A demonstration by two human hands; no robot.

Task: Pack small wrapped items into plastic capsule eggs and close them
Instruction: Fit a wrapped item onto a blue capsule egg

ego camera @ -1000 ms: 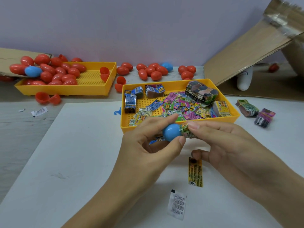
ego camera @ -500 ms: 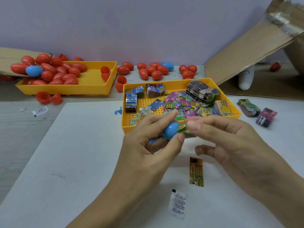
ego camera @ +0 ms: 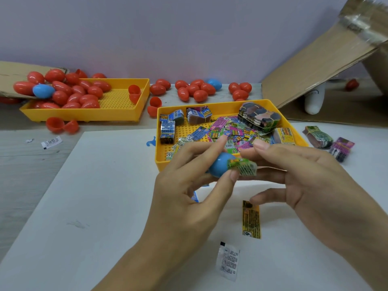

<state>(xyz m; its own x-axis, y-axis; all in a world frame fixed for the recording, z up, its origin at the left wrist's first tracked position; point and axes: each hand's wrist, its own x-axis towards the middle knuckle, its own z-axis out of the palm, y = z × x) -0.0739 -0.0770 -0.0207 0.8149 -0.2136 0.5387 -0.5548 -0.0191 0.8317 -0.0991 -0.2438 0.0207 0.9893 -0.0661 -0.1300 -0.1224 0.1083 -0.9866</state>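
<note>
Left hand [ego camera: 184,198] pinches blue plastic capsule half [ego camera: 219,167], green wrapped packet [ego camera: 244,168] protruding; right hand [ego camera: 310,181] loosely spread, fingertips touching packet

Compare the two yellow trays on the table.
The left tray holds red capsule eggs and one blue egg; the near tray holds small printed packets and bundled stacks. The left tray sits farther back on the grey table; the near tray sits just behind both hands. Both are yellow, shallow, with perforated floors.
</note>
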